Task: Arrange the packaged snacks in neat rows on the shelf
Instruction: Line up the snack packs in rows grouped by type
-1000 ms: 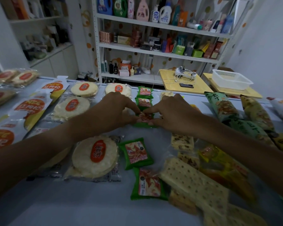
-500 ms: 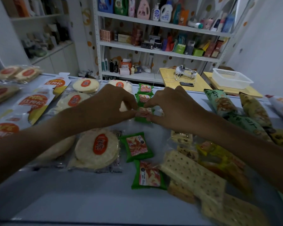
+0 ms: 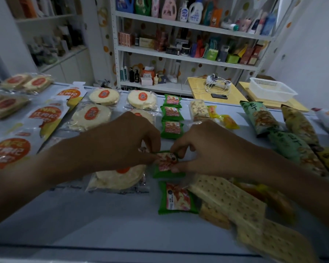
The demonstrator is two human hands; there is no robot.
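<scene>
Left hand: the left hand [image 3: 122,143] reaches in from the left, fingers curled, pinching the left edge of a green packet [image 3: 166,165] at the middle of the table [image 3: 84,215].
Right hand: the right hand [image 3: 203,149] comes in from the right, thumb and fingers pinching the same packet along its top and right side.
Held packet: green wrapper with a red and white label, low over the table or on it; which, I cannot tell. It sits in line with a column of like packets.
Green column: three packets [image 3: 172,112] lie end to end behind the hands, running toward the far edge; one more [image 3: 177,199] lies just in front of the held one, slightly askew.
Rice cakes: round pale discs in clear bags with orange labels [image 3: 104,95] lie in rows left of the green column; one [image 3: 120,177] is partly under the left wrist.
Crackers: flat dotted crackers in clear wrap [image 3: 230,198] are heaped at the near right, overlapping.
Right side: tall green snack bags [image 3: 260,116] lie side by side near the right edge.
Far left: white bags with orange print [image 3: 44,114] lie along the left edge.
Background: a white shelf rack [image 3: 188,57] holds bottles and boxes; a white basket [image 3: 272,89] rests on a yellow stand beside it.
</scene>
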